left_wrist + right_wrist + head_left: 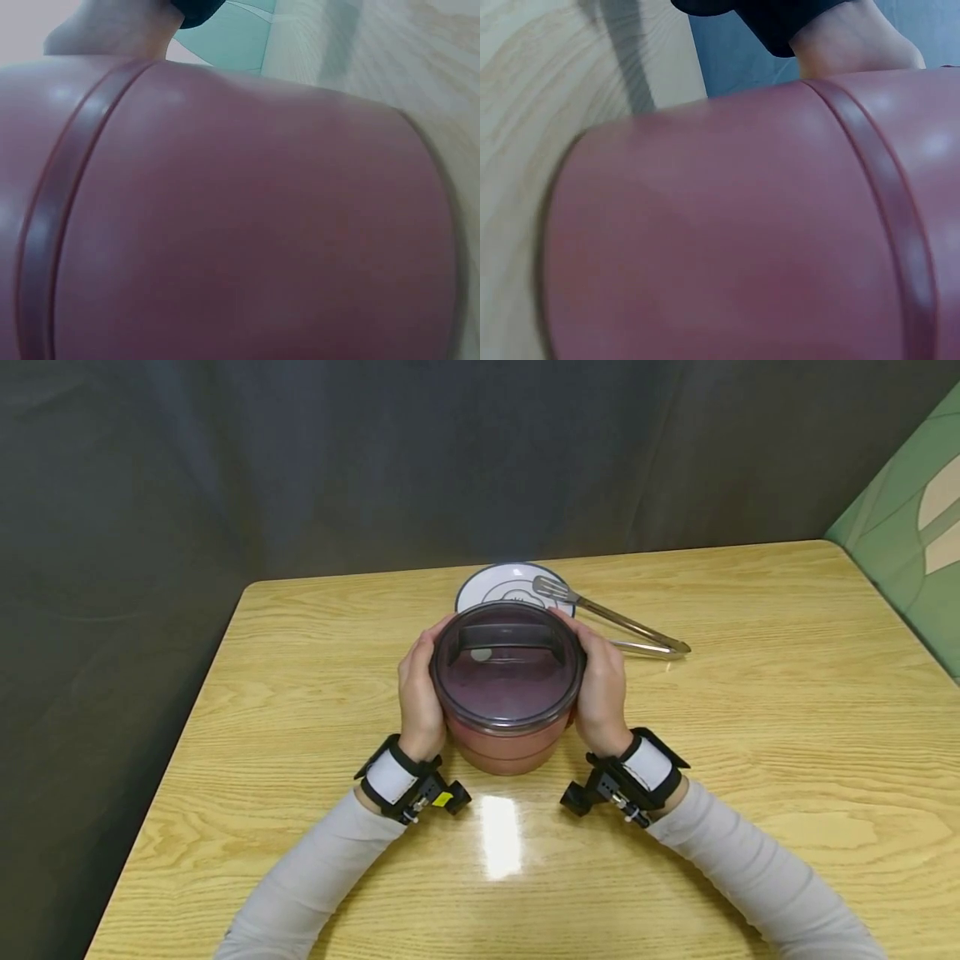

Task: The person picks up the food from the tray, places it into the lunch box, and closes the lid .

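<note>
A round pink lidded pot [506, 747] stands upright at the middle of the table, its dark see-through lid [506, 689] on top with a raised bar handle [506, 635]. My left hand [422, 697] holds its left side and my right hand [602, 693] its right side, both fingers and thumbs curved round the wall near the rim. In the left wrist view the pot's smooth wall [262, 210] fills most of the picture, with a darker band round it. The right wrist view shows the same wall [720, 225], its base edge close at the tabletop.
Behind the pot lies a white plate [480, 585] with a blue rim, partly hidden by the lid. Metal tongs [626, 622] rest with one slotted end over the plate, their other end on the wooden table [787, 693]. A dark curtain [450, 460] hangs along the back edge.
</note>
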Motion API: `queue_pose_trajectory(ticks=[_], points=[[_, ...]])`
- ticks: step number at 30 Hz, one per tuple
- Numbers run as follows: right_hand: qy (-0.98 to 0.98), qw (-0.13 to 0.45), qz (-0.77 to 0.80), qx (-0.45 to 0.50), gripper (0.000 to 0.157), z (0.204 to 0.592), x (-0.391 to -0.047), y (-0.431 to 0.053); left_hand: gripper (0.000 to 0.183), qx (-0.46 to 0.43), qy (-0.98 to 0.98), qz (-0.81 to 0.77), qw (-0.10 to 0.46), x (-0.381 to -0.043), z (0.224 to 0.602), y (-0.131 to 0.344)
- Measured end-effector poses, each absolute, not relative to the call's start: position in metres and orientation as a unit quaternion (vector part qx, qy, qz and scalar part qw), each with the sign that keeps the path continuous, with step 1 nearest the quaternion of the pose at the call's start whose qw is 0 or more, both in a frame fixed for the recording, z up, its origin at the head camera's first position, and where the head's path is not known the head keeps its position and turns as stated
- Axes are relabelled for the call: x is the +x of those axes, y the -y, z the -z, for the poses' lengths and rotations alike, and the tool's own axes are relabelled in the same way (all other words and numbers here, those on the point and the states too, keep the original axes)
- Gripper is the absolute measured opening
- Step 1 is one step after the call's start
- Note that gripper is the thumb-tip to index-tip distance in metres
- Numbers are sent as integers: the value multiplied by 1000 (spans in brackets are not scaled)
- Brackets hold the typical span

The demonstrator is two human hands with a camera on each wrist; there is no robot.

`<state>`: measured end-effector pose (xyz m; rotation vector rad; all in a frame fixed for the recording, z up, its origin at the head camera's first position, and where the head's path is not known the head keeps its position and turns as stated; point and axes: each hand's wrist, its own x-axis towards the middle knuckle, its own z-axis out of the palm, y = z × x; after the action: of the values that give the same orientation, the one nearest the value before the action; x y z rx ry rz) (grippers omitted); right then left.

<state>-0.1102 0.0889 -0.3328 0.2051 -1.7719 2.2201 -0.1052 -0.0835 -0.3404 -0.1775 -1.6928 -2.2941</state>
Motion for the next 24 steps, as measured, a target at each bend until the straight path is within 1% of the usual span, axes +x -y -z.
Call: queue_pose_trajectory(ticks=[13, 17, 24], points=[[592, 138, -789, 90, 48, 335, -112, -90, 48, -59, 585, 796, 145, -104, 340, 80], [600, 118, -785, 100, 47, 335, -114, -94, 48, -63, 596, 788, 142, -102, 340, 79], [591, 62, -799, 96, 41, 333, -113, -98, 44, -61, 615, 775, 134, -100, 339, 82]])
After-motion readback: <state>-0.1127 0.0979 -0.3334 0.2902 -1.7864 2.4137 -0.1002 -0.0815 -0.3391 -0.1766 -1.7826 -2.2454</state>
